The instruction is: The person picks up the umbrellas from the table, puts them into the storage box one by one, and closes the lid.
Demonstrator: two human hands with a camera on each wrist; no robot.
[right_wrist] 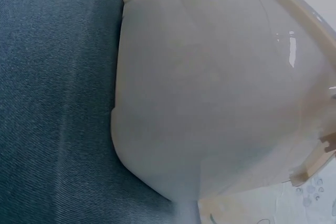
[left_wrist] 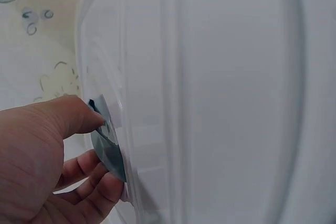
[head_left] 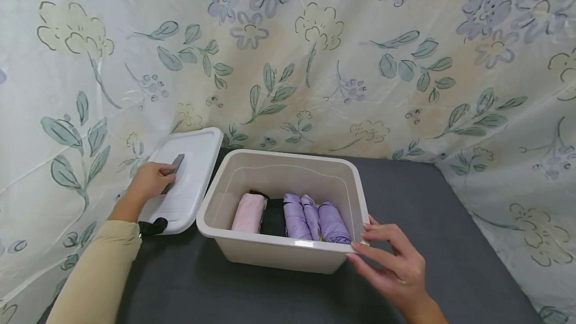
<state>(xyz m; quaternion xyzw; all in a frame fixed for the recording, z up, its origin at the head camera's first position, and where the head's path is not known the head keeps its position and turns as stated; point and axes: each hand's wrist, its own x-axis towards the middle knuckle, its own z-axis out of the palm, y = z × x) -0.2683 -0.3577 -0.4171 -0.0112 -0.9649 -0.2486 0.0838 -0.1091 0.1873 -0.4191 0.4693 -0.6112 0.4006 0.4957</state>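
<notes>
A beige plastic storage bin (head_left: 281,258) stands on the dark grey surface. Inside, a pink folded bundle (head_left: 249,212), a black bundle (head_left: 273,218) and several purple rolled bundles (head_left: 334,221) sit side by side. My right hand (head_left: 396,259) grips the rim at the bin's front right corner; its wrist view is filled by the bin's outer wall (right_wrist: 210,87). To the left, a white plastic lid (head_left: 204,164) leans at the cloth. Over it, my left hand (head_left: 153,180) pinches a grey-blue strip-like piece (left_wrist: 110,150) between thumb and fingers, close against the lid's edge; its exact kind I cannot tell.
A flower-printed cloth (head_left: 288,64) hangs behind and along both sides. Dark grey fabric (head_left: 432,209) covers the surface under the bin and extends to its right and front. A black strap device (head_left: 153,226) is at the left wrist, by the lid's lower edge.
</notes>
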